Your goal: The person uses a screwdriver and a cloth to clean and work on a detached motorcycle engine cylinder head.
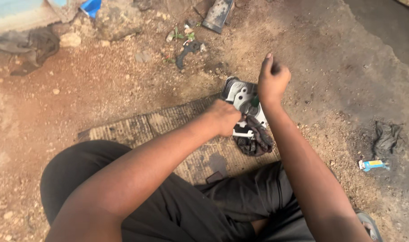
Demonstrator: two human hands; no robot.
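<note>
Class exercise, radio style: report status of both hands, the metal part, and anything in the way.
Left hand pressed on grey metal part. Right hand fisted above it, on a green-handled tool. Dark rag bunched against the part's near edge.

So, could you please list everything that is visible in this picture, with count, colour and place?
metal engine part: one, silver-grey, on the mat under the hands
screwdriver handle: one, green, below the right fist
rag: one, dark, on the mat against the part
mat: one, ribbed, tan, on the ground before the knees
cloth: one, grey, top left
blue scrap: one, top edge
flat metal piece: one, dark, top centre
small packet: one, blue and white, right
dark rag: one, right, above the packet
left hand: resting on the part
right hand: fist closed on the screwdriver
</note>
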